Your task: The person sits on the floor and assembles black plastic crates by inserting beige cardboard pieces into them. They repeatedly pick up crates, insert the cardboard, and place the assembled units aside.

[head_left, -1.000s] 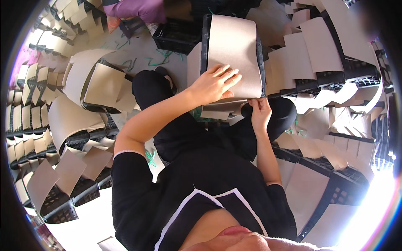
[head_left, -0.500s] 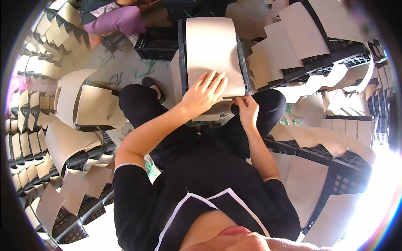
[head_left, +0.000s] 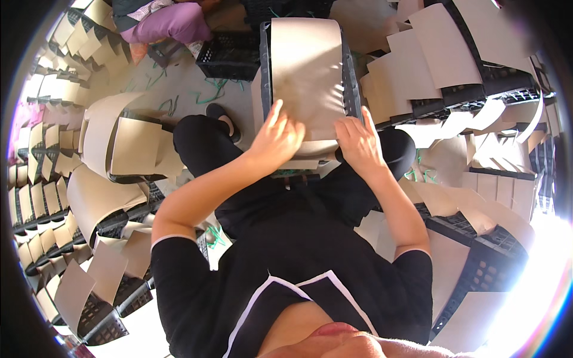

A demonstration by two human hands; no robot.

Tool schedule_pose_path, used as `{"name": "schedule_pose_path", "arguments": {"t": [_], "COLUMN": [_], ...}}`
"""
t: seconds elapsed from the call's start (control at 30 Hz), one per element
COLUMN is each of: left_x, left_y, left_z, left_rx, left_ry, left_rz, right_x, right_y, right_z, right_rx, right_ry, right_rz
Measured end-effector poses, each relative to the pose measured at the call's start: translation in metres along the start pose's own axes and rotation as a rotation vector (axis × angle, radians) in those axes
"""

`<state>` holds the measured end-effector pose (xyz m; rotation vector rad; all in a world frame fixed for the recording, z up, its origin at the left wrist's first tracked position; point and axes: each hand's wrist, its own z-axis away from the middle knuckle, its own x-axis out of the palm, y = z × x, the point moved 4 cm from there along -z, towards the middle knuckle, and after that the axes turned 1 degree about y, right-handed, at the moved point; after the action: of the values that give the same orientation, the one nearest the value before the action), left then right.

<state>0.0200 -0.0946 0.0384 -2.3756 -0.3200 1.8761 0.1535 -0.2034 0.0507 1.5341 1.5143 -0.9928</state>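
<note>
A black plastic crate (head_left: 265,71) stands in front of my knees, lined with a large sheet of brown paper (head_left: 307,65) that bends over its near rim. My left hand (head_left: 277,140) lies flat on the near edge of that sheet, fingers spread. My right hand (head_left: 358,143) presses the same edge a little to the right. Neither hand grips anything that I can see. My black trousers and shirt fill the lower middle of the view.
Many black crates with brown paper sheets (head_left: 119,149) stand stacked all around, left and right. An empty black crate (head_left: 230,56) sits beyond on the floor, with green strap pieces (head_left: 209,95) scattered near it. Another person in a purple garment (head_left: 170,21) is at the top left.
Both hands have come closer together on the near edge of the paper. The right hand rose from below the crate onto the sheet. The view has shifted so the crate sits more central.
</note>
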Motion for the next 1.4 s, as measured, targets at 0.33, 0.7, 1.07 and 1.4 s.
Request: {"name": "schedule_pose_path", "arguments": {"t": [0.33, 0.7, 1.07, 1.4], "left_x": [0.005, -0.005, 0.127, 0.129], "left_y": [-0.015, -0.045, -0.016, -0.010], "left_z": [-0.002, -0.053, -0.076, -0.086], "left_rx": [0.009, 0.096, -0.124, -0.111], "left_ry": [-0.097, -0.951, -1.372, -1.299], "left_rz": [0.145, 0.936, 0.782, 0.637], "right_x": [0.030, 0.038, 0.036, 0.039], "right_y": [-0.014, -0.016, -0.016, -0.013], "right_z": [-0.028, -0.039, -0.047, -0.045], "right_rx": [-0.128, 0.002, -0.024, -0.006], "right_ry": [-0.359, -0.773, -0.697, -0.739], "right_rz": [-0.026, -0.192, -0.270, -0.333]}}
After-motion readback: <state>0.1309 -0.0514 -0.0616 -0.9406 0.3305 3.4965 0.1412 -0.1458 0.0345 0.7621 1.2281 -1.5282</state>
